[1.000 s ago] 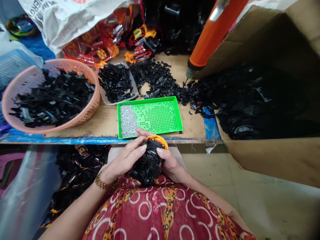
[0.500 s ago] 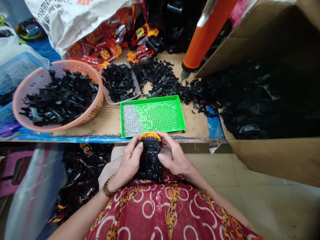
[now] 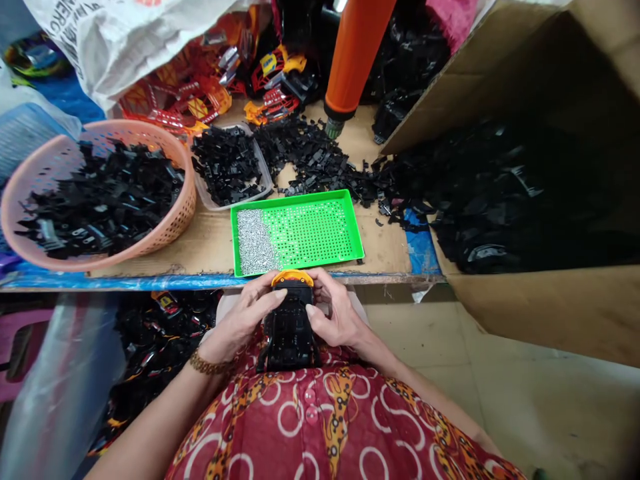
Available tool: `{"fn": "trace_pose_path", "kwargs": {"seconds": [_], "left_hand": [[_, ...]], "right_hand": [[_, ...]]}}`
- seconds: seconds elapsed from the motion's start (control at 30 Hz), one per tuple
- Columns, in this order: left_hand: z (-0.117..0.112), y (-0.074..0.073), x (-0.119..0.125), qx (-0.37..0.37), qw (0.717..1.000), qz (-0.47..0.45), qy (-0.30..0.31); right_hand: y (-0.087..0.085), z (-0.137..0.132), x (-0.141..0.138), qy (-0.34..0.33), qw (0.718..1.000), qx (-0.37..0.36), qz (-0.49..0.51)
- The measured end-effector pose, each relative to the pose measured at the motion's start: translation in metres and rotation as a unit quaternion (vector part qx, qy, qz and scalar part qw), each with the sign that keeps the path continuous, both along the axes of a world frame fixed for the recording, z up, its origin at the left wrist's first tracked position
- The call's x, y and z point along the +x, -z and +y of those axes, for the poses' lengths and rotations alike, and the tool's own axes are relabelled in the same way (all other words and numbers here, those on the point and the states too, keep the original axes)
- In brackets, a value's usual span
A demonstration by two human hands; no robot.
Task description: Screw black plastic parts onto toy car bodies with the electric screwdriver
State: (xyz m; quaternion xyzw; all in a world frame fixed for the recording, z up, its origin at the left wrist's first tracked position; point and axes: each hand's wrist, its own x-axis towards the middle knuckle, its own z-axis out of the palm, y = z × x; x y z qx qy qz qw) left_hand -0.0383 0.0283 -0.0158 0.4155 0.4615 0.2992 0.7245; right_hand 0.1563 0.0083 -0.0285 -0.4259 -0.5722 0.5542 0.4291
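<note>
A black toy car chassis with an orange front end (image 3: 290,325) is held upright over my lap, just below the table's front edge. My left hand (image 3: 241,319) grips its left side with fingers curled over the top. On the other side my right hand (image 3: 334,312) clasps it, fingertips pressing the black underside. Directly beyond the hands sits a green perforated tray (image 3: 320,230) with a heap of small silver screws (image 3: 254,241) at its left end.
A pink basket (image 3: 176,220) of black plastic parts stands at left; a clear tub of black parts (image 3: 229,167) and loose black pieces (image 3: 320,160) lie behind the tray. An orange powered screwdriver (image 3: 353,57) hangs above. A cardboard box (image 3: 545,310) of black parts fills the right; more toy cars (image 3: 160,333) lie under the table.
The toy chassis has turned from tilted to upright, orange end pointing at the tray, and both hands closed in on its sides. The hanging orange screwdriver has swung left.
</note>
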Motion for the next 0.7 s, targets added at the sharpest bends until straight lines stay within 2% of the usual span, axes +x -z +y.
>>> {"fn": "trace_pose_path", "kwargs": {"seconds": [0.13, 0.2, 0.27, 0.4, 0.53, 0.63, 0.7], "left_hand": [[-0.006, -0.001, 0.007, 0.100, 0.987, 0.115, -0.047], [-0.009, 0.000, 0.010, 0.115, 0.979, 0.154, -0.066], [-0.009, 0.005, 0.012, 0.079, 0.984, 0.135, -0.083], [-0.003, 0.012, 0.022, -0.011, 0.992, 0.017, -0.124], [-0.012, 0.005, 0.030, -0.080, 0.978, -0.027, -0.189], [-0.022, 0.000, 0.029, -0.177, 0.966, -0.055, -0.180], [-0.025, 0.000, 0.029, -0.213, 0.959, -0.092, -0.162]], "right_hand": [[0.004, -0.005, -0.003, 0.011, 1.000, 0.019, 0.018], [0.007, -0.008, -0.005, 0.012, 0.999, 0.027, 0.025], [0.009, -0.008, -0.006, 0.013, 0.999, 0.035, 0.025], [0.012, -0.003, -0.002, 0.022, 0.996, 0.087, -0.021], [0.006, 0.002, 0.006, 0.031, 0.978, 0.156, -0.133], [-0.001, 0.003, 0.011, 0.058, 0.969, 0.179, -0.163], [-0.005, 0.004, 0.016, 0.092, 0.968, 0.180, -0.151]]}}
